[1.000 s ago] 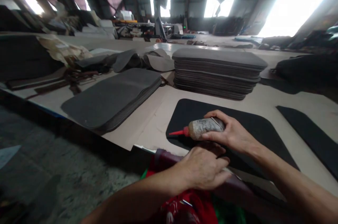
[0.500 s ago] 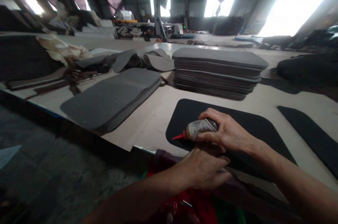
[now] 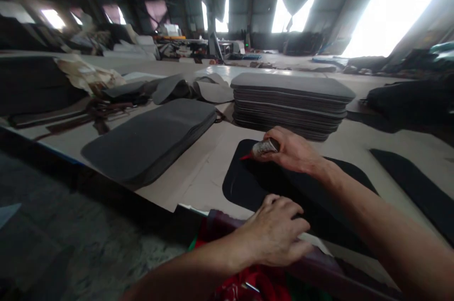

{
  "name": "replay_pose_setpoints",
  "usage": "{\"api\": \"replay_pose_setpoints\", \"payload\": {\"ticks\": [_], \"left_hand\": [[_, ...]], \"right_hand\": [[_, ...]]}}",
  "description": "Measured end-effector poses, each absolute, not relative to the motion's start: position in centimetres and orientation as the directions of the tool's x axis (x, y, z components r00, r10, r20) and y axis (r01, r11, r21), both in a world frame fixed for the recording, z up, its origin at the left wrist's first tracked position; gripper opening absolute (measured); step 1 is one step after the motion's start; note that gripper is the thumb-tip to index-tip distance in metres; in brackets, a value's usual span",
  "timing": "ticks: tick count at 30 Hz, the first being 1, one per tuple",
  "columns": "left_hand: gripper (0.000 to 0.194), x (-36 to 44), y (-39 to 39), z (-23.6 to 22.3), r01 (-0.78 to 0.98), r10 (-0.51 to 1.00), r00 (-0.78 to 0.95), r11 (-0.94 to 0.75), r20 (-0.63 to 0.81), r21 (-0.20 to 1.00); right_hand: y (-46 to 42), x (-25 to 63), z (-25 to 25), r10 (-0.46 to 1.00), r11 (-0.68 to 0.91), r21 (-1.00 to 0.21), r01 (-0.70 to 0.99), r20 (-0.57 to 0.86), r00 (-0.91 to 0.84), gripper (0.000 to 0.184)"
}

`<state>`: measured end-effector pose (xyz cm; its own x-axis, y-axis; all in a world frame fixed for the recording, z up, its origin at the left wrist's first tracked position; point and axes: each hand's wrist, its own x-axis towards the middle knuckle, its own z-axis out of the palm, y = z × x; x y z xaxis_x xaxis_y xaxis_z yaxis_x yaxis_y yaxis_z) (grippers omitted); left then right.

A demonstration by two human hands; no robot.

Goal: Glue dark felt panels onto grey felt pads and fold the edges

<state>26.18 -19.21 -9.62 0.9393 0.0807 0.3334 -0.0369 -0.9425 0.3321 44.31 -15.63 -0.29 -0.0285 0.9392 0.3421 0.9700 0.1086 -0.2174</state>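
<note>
My right hand [image 3: 294, 150] is wrapped around a glue bottle [image 3: 264, 148], a grubby squeeze bottle with a red pointed nozzle. It is tilted with the tip down at the black mat [image 3: 319, 197], close to the mat's far left corner. A thin pale line shows along the mat's left side. My left hand [image 3: 278, 230] rests at the near edge of the mat, fingers bent and slightly apart, with nothing seen in it. Its fingertips touch the mat's edge.
Behind the mat stands a tall stack of grey mats [image 3: 291, 107]. A lower stack [image 3: 152, 140] lies left, near the table edge. Another black piece [image 3: 411, 187] is at the right. Scraps and curled offcuts [image 3: 173, 88] lie farther back on the table.
My right hand has moved the glue bottle away from me, from the mat's near left corner toward its far left one. The pale line has come into view. My left hand has shifted slightly.
</note>
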Motion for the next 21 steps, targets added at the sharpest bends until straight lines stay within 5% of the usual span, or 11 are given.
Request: {"api": "replay_pose_setpoints", "payload": {"ticks": [21], "left_hand": [[0.028,26.3,-19.2,-9.6,-0.020,0.112,0.944,-0.920,0.311,0.391]], "right_hand": [[-14.8,51.1,2.4,0.960,-0.180,-0.091,0.979,0.202,0.195,0.036]]}}
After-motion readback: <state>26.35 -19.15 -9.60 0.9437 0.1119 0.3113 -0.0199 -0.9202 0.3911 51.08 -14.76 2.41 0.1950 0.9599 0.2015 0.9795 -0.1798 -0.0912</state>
